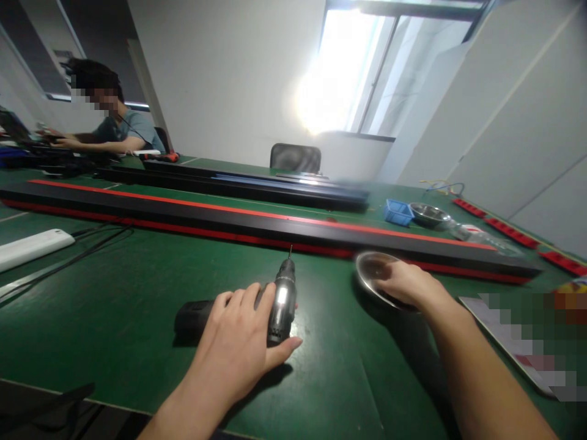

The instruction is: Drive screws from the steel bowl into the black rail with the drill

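My left hand (243,330) is wrapped over a black and grey cordless drill (283,299) lying on its side on the green table. Its thin bit points away from me, toward a long black bar with red edges (257,227). A round metal bowl (367,275) stands to the right, close to the near side of the bar. My right hand (408,284) reaches into this bowl. Its fingertips are blurred and partly hidden, so I cannot tell what they hold, if anything.
Behind the bar lie more long dark bars (238,183). A blue basket (398,212) and a second metal bowl (430,214) stand at the back right. A tablet-like panel (499,336) is at right, a white power strip (34,247) at left. A person (132,131) sits at far left.
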A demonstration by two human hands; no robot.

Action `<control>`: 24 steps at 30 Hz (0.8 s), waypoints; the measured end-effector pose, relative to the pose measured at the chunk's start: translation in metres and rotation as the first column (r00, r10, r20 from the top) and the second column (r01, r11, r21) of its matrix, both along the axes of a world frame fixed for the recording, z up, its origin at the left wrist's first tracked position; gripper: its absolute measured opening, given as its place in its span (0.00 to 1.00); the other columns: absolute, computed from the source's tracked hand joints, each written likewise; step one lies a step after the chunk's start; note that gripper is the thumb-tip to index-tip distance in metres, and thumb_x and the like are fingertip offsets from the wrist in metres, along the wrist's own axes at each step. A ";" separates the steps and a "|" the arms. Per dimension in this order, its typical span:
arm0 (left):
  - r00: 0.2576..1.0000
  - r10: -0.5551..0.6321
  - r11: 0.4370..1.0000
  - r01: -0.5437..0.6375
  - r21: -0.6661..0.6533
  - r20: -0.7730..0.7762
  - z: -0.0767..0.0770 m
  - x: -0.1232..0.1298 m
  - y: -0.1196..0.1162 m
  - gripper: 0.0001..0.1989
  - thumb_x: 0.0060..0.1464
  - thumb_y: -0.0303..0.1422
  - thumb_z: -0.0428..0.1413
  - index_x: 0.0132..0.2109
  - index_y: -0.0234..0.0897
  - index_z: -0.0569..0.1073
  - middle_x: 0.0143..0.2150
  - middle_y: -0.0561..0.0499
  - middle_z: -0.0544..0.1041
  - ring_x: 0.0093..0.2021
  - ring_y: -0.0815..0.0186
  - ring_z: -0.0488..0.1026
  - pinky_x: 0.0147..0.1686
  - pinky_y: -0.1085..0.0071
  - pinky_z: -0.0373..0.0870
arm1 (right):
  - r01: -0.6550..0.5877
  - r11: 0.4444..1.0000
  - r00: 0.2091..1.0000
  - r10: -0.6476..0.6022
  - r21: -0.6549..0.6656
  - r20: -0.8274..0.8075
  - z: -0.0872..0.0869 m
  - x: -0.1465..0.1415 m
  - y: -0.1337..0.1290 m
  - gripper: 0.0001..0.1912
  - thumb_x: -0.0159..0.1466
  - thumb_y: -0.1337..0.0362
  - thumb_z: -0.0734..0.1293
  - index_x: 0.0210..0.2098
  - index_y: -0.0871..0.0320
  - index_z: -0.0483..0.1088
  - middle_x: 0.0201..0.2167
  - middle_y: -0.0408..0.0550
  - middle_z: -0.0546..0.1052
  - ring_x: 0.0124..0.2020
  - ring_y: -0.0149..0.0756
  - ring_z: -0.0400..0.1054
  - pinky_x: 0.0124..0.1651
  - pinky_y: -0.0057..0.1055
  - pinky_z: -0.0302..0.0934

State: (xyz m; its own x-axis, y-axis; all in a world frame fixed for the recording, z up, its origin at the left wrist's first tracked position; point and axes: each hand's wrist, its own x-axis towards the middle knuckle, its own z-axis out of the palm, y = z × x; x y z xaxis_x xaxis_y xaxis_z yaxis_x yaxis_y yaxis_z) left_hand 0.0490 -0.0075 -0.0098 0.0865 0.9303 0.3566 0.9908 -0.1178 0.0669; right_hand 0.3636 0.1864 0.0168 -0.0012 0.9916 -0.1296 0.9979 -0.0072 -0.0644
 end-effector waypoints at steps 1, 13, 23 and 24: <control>1.000 -0.002 1.000 0.002 -0.004 -0.002 0.000 0.000 0.000 0.35 0.58 0.55 0.57 0.64 0.38 0.68 0.55 0.39 0.75 0.53 0.46 0.73 0.53 0.48 0.64 | -0.007 1.000 1.000 0.007 0.003 0.004 -0.001 -0.001 0.000 0.19 0.57 0.52 0.70 0.44 0.51 0.82 0.43 0.56 0.81 0.42 0.49 0.76 0.40 0.37 0.64; 1.000 -0.005 1.000 0.005 0.008 0.008 0.000 0.000 0.001 0.35 0.56 0.56 0.59 0.63 0.39 0.69 0.54 0.39 0.76 0.52 0.48 0.73 0.53 0.51 0.65 | 0.001 0.999 1.000 -0.002 0.041 0.016 -0.005 -0.002 0.001 0.12 0.60 0.59 0.68 0.38 0.53 0.82 0.40 0.56 0.82 0.39 0.47 0.77 0.37 0.35 0.62; 0.999 -0.017 1.000 0.016 0.017 0.041 -0.001 0.001 -0.008 0.33 0.61 0.53 0.54 0.66 0.40 0.66 0.59 0.41 0.74 0.55 0.48 0.71 0.55 0.50 0.63 | 0.059 0.997 0.998 -0.060 0.045 0.019 0.002 -0.004 -0.001 0.16 0.61 0.59 0.65 0.44 0.50 0.82 0.42 0.57 0.82 0.43 0.52 0.77 0.40 0.39 0.64; 0.999 -0.017 1.000 0.016 0.017 0.044 -0.002 0.001 -0.010 0.33 0.61 0.52 0.55 0.67 0.40 0.66 0.60 0.41 0.73 0.55 0.48 0.71 0.55 0.50 0.63 | 0.062 0.997 0.998 -0.063 0.050 0.014 0.003 -0.004 -0.001 0.17 0.62 0.59 0.64 0.44 0.49 0.83 0.42 0.56 0.82 0.43 0.52 0.77 0.40 0.40 0.64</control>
State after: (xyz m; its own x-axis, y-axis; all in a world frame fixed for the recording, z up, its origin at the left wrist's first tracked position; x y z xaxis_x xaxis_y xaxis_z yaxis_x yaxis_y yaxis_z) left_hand 0.0499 -0.0177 -0.0120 0.0858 0.9226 0.3761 0.9848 -0.1358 0.1086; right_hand 0.3598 0.1851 0.0200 0.0629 0.9948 -0.0797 0.9965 -0.0671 -0.0508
